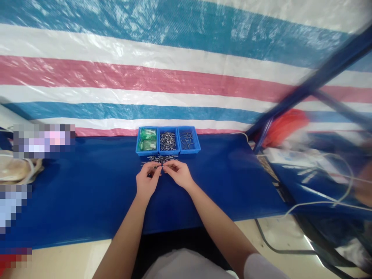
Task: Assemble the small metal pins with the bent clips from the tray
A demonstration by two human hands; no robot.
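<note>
backdrop: striped tarp [174, 77], blue, white and pink bands, glossy with glare | surface [87, 186]: covered in blue sheet | floor [276, 248]: pale beige | right: blurred blue metal frame [319, 73], white cable [319, 203] trailing | light: bright, even

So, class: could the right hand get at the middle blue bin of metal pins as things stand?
Probably yes: the right hand lies just in front of the open-topped middle bin, with only loose pins on the table between them.
</note>
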